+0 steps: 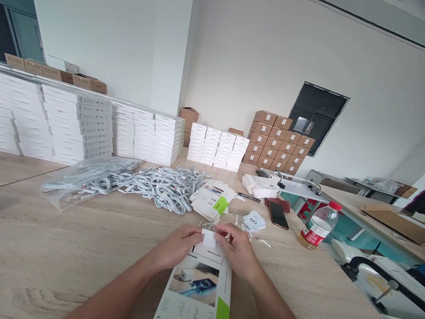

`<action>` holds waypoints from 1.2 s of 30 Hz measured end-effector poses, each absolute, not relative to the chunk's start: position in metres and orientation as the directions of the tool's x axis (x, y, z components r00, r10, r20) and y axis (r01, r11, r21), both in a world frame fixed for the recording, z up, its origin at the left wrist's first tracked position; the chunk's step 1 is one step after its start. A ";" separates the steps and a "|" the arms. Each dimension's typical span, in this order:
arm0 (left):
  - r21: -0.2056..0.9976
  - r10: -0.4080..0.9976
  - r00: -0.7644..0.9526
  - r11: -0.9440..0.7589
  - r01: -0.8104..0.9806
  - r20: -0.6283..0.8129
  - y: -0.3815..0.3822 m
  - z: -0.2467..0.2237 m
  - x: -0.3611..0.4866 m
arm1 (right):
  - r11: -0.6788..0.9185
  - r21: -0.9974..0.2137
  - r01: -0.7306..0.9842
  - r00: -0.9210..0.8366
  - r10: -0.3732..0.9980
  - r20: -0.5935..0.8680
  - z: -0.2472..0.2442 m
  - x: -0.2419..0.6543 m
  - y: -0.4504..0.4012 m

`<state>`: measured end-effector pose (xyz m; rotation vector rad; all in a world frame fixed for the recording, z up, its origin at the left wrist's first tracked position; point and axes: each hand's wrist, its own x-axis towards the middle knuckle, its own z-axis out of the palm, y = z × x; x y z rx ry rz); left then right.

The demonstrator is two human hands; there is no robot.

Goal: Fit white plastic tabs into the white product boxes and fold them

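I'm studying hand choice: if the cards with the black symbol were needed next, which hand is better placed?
Probably the right hand: the cards lie just beyond it, on its side. The left hand is farther off, and both hold the printed box.

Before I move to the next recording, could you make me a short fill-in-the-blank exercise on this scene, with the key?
1. The left hand and right hand both hold a small tab coloured ____.
2. The printed box below them has a corner coloured bright ____.
3. In the picture, the clear plastic bag lies on the ____ side of the cable pile.
4. The drink bottle's cap is ____.

Missing words: white; green; left; red.
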<state>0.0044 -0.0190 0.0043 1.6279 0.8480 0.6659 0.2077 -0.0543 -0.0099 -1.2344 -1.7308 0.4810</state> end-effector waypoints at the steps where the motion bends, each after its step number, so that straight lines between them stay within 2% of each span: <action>1: 0.976 0.810 0.586 -0.122 0.182 -0.008 -0.018 0.004 0.004 | 0.411 -0.763 0.499 -0.061 0.895 0.442 -0.009 0.206 -0.055; 4: 0.982 0.815 0.579 -0.114 0.150 0.006 -0.015 0.005 0.001 | 0.366 -0.808 0.462 0.013 0.908 0.419 -0.007 0.208 -0.056; 7: 0.998 0.828 0.559 -0.056 0.036 0.026 -0.013 0.008 -0.002 | 0.384 -0.786 0.485 0.032 0.890 0.454 -0.003 0.213 -0.057; 10: 1.000 0.827 0.562 0.015 -0.008 -0.008 -0.013 0.011 -0.003 | 0.482 -0.704 0.521 -0.069 0.846 0.528 -0.001 0.213 -0.059; 14: 0.998 0.843 0.535 0.065 -0.001 -0.054 -0.013 0.011 -0.004 | 0.589 -0.524 0.615 -0.178 0.751 0.636 -0.002 0.209 -0.062; 25: 0.995 0.877 0.470 -0.099 -0.015 0.095 -0.019 0.019 -0.004 | 0.655 -0.266 0.707 -0.311 0.627 0.715 0.003 0.204 -0.067; 30: 0.981 0.884 0.439 -0.193 0.035 0.159 -0.018 0.019 -0.003 | 0.660 -0.275 0.699 -0.299 0.620 0.725 0.002 0.201 -0.068; 36: 0.973 0.858 0.474 -0.231 0.012 0.198 -0.021 0.020 -0.005 | 0.662 -0.368 0.653 -0.229 0.636 0.737 0.003 0.202 -0.067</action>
